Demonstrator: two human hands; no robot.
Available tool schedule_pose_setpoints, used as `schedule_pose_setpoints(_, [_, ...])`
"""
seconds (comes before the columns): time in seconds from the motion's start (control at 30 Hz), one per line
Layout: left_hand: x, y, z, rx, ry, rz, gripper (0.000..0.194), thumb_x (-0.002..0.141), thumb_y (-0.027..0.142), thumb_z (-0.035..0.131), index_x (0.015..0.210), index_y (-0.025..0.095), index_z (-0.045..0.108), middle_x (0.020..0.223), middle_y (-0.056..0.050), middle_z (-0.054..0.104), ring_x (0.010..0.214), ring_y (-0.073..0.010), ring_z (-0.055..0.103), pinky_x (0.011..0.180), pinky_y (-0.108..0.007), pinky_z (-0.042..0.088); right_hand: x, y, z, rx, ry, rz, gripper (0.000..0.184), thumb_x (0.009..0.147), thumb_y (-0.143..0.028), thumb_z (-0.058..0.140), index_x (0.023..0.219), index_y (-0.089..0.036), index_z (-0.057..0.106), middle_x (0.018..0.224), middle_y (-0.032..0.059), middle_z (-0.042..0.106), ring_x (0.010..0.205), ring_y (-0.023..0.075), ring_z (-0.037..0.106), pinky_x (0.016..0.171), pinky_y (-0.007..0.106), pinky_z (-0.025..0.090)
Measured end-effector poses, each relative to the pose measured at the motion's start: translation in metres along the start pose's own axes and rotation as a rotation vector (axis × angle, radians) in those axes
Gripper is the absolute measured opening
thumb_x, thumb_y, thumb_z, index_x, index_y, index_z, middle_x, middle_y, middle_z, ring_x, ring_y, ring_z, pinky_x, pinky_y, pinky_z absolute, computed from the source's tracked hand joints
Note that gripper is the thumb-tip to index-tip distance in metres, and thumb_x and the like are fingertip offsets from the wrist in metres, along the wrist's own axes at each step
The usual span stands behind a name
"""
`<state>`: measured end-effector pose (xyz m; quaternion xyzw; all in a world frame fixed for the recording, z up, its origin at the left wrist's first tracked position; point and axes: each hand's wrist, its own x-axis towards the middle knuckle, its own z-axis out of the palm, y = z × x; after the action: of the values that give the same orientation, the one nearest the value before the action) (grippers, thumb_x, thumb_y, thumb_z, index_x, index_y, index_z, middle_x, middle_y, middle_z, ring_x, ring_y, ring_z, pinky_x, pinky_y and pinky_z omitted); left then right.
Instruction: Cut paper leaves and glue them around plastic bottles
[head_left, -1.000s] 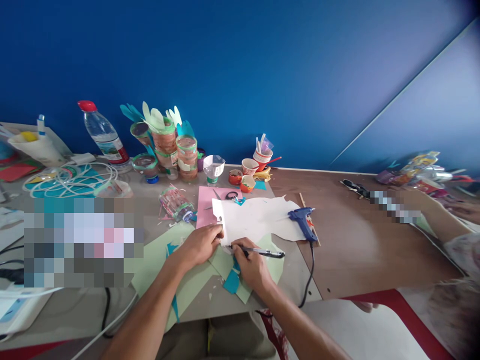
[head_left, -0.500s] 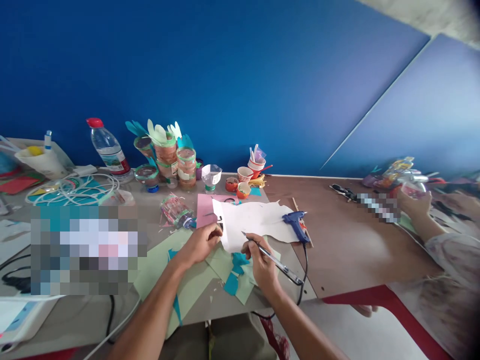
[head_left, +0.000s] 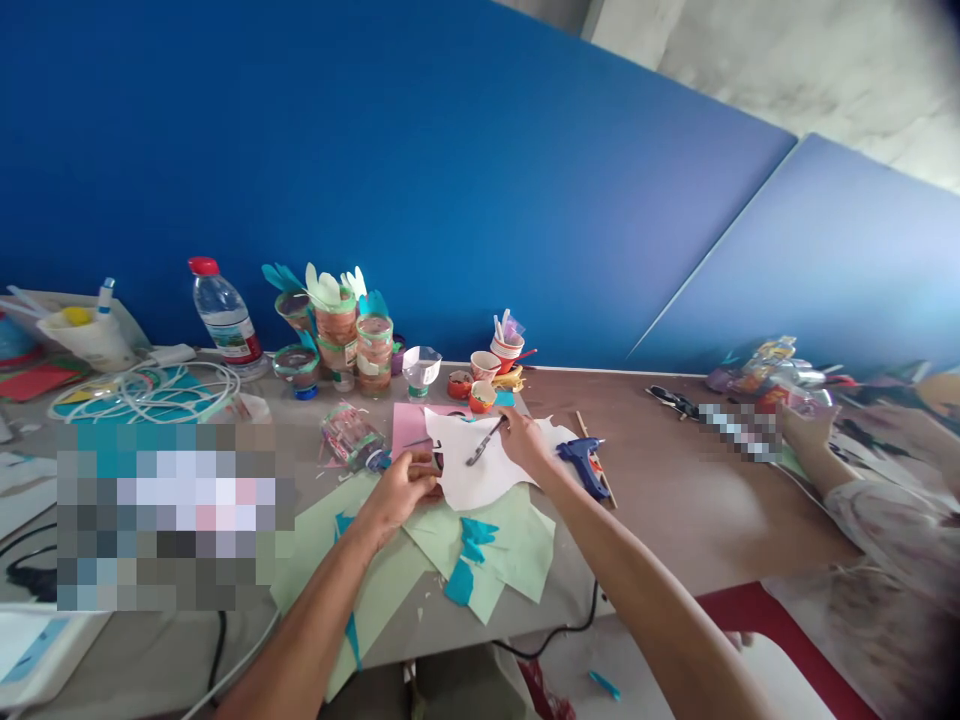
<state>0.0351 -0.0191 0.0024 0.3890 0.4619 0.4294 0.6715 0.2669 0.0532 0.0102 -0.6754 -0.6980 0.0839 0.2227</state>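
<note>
A white paper sheet (head_left: 472, 480) with a wavy cut outline lies in front of me. My left hand (head_left: 401, 492) pinches its left edge, beside a small dark object that is partly hidden. At the sheet's upper part, my right hand (head_left: 529, 447) has its fingertips closed around one end of a pen (head_left: 484, 445); the pen's other end slants down-left across the paper. Pink paper (head_left: 407, 425) shows behind the sheet. To the right, against the sheet, lies a blue glue gun (head_left: 583, 465). Green paper (head_left: 517, 545) and blue scraps (head_left: 459, 580) are spread in front.
Decorated cups (head_left: 337, 340) and a red-capped bottle (head_left: 227, 320) stand along the blue wall. A plastic bottle (head_left: 351, 435) lies left of the sheet. White cable (head_left: 150, 390) is coiled farther left. At the far right, another person's hand (head_left: 806, 435) is near clutter.
My right hand has moved up and away across the sheet, and the pen now points down-left from its fingers. My left hand stays at the sheet's left edge. The camera view has tilted.
</note>
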Motion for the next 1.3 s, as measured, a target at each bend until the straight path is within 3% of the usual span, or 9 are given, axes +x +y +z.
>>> schedule_pose_setpoints(0.23, [-0.005,0.002,0.002,-0.034,-0.188,-0.097,0.043,0.065,0.042,0.077,0.090,0.013,0.057,0.084,-0.006,0.067,0.075,-0.0175,0.065,0.075,-0.034,0.054,0.040,0.012,0.011,-0.109,-0.072,0.144,0.034,0.084,-0.019,0.046,0.115,-0.016,0.061,0.095,0.0141,0.070,0.087,0.0284,0.066,0.076,0.036,0.044])
schedule_pose_setpoints(0.37, [-0.007,0.000,0.006,0.100,-0.276,-0.150,0.052,0.059,0.041,0.080,0.095,0.013,0.055,0.077,-0.004,0.065,0.064,-0.0177,0.065,0.063,-0.032,0.054,0.045,0.009,0.013,-0.103,-0.073,0.202,0.044,0.081,-0.017,0.048,0.124,-0.013,0.053,0.096,0.0161,0.069,0.087,0.0299,0.065,0.075,0.037,0.044])
schedule_pose_setpoints(0.53, [-0.006,-0.004,0.010,0.176,-0.289,-0.118,0.041,0.061,0.032,0.077,0.088,0.014,0.052,0.073,0.000,0.058,0.054,-0.0165,0.065,0.052,-0.029,0.052,0.011,0.000,0.002,-0.013,-0.014,0.129,0.049,0.084,-0.019,0.043,0.133,-0.016,0.043,0.097,0.0101,0.068,0.084,0.0221,0.063,0.074,0.031,0.045])
schedule_pose_setpoints(0.67, [-0.009,-0.002,0.011,0.195,-0.297,-0.083,0.033,0.064,0.029,0.071,0.086,0.016,0.051,0.076,0.001,0.057,0.053,-0.0140,0.064,0.051,-0.027,0.051,-0.035,0.012,-0.021,0.116,0.042,0.019,0.040,0.081,-0.029,0.049,0.118,-0.014,0.056,0.095,0.0080,0.066,0.074,0.0171,0.061,0.072,0.029,0.047])
schedule_pose_setpoints(0.83, [-0.014,0.001,0.010,0.228,-0.397,-0.081,0.030,0.067,0.027,0.067,0.092,0.017,0.051,0.081,0.000,0.060,0.052,-0.0128,0.062,0.049,-0.027,0.050,-0.066,0.031,-0.041,0.262,0.073,0.038,0.032,0.077,-0.032,0.052,0.098,-0.013,0.065,0.084,0.0081,0.067,0.069,0.0187,0.061,0.067,0.031,0.049])
schedule_pose_setpoints(0.93, [-0.017,0.000,0.009,0.257,-0.535,-0.103,0.030,0.069,0.024,0.064,0.096,0.018,0.052,0.090,-0.003,0.062,0.052,-0.0122,0.063,0.052,-0.027,0.051,-0.063,0.017,-0.045,0.290,0.060,-0.025,0.028,0.079,-0.030,0.052,0.096,-0.015,0.067,0.087,0.0082,0.069,0.072,0.0184,0.062,0.069,0.030,0.049])
schedule_pose_setpoints(1.07, [-0.022,-0.001,0.008,0.321,-0.648,-0.139,0.021,0.071,0.025,0.062,0.087,0.018,0.050,0.077,0.000,0.062,0.052,-0.0140,0.063,0.052,-0.027,0.050,-0.037,-0.027,-0.039,0.135,-0.045,-0.185,0.024,0.084,-0.022,0.047,0.093,-0.018,0.069,0.096,0.0061,0.070,0.084,0.0168,0.063,0.076,0.026,0.047])
schedule_pose_setpoints(1.2, [-0.023,-0.004,0.007,0.327,-0.679,-0.188,0.024,0.073,0.033,0.064,0.082,0.018,0.047,0.069,0.000,0.062,0.050,-0.0149,0.063,0.050,-0.027,0.049,0.006,-0.063,-0.015,-0.053,-0.221,-0.253,0.026,0.086,-0.018,0.044,0.087,-0.019,0.071,0.090,0.0056,0.072,0.082,0.0180,0.064,0.072,0.025,0.046])
schedule_pose_setpoints(1.3, [-0.023,-0.005,0.005,0.319,-0.715,-0.215,0.029,0.072,0.037,0.067,0.084,0.016,0.050,0.069,-0.001,0.063,0.049,-0.0149,0.063,0.051,-0.028,0.050,0.034,-0.076,0.007,-0.146,-0.305,-0.269,0.020,0.076,-0.021,0.059,0.092,-0.017,0.071,0.094,0.0105,0.071,0.088,0.0255,0.064,0.072,0.031,0.047])
